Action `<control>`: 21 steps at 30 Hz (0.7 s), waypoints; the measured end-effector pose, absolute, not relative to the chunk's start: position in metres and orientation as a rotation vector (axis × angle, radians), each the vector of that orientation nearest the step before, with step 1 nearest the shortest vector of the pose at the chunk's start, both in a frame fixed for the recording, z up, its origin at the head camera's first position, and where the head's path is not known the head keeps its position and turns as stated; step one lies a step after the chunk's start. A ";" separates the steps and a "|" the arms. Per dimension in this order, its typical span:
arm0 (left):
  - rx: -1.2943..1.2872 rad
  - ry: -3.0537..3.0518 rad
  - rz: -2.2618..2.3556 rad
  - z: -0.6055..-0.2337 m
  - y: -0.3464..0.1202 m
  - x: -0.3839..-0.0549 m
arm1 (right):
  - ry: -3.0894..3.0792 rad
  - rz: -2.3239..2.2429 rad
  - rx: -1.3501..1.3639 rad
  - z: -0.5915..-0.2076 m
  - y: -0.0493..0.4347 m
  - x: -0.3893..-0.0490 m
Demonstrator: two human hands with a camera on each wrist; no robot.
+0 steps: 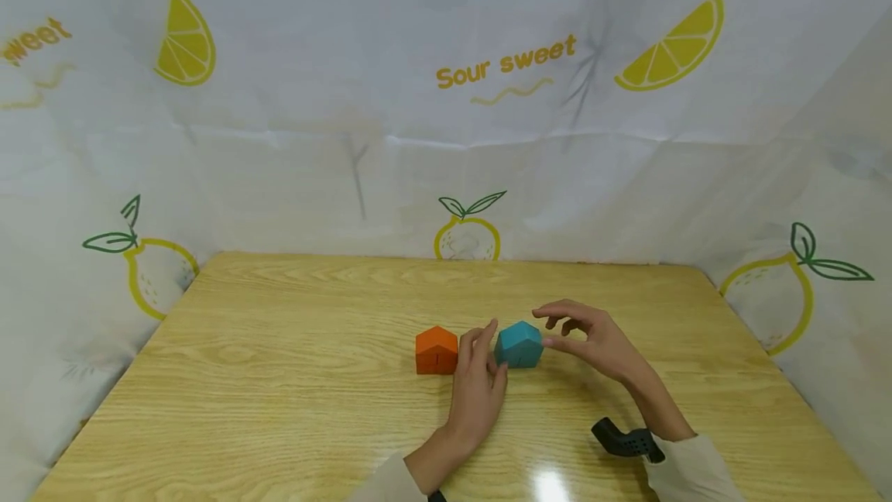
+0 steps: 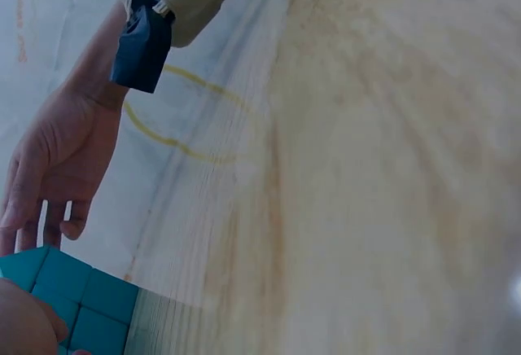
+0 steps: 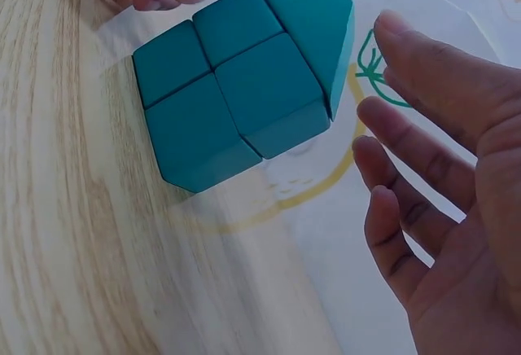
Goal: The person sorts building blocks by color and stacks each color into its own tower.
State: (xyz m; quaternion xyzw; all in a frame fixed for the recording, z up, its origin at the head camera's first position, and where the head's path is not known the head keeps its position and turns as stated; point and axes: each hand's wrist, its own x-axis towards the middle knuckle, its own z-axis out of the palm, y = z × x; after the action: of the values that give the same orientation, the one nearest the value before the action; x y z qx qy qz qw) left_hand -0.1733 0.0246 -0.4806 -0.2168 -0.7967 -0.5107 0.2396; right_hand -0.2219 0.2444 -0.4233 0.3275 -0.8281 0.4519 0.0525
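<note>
A teal house-shaped block [image 1: 519, 345] stands on the wooden table, its pointed roof up. The right wrist view shows it built of several smaller blocks [image 3: 269, 86] with thin seams between them. My left hand [image 1: 477, 397] lies between this teal house and an orange house-shaped block [image 1: 436, 351], its fingers loosely extended. Its thumb is close to the teal house's near left side; contact cannot be told. To the right, my right hand [image 1: 602, 343] hovers with fingers spread and slightly bent, its thumb near the roof. A gap separates that hand from the teal house in the right wrist view.
The wooden table [image 1: 279, 409] reaches back to a white cloth [image 1: 313, 192] printed with lemons, which also hangs along both sides. A black wrist mount [image 1: 627, 440] sticks out from the right sleeve, low over the table.
</note>
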 end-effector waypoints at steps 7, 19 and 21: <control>-0.588 -2.171 -1.399 -0.482 0.024 -0.158 | -2.499 1.378 0.999 -0.419 0.242 -0.223; -0.761 -2.225 -1.581 -0.476 0.010 -0.108 | -2.518 1.290 0.870 -0.399 0.234 -0.203; -0.777 -2.211 -1.606 -0.476 0.001 -0.101 | -2.529 1.270 0.831 -0.395 0.232 -0.197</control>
State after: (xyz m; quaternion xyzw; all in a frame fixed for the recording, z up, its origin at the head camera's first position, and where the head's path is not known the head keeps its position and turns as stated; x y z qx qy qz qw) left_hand -0.1011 0.0013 -0.4762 -0.2703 -0.7696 -0.5588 0.1497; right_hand -0.1967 0.2322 -0.3951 0.2804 -0.8536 0.4285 0.0957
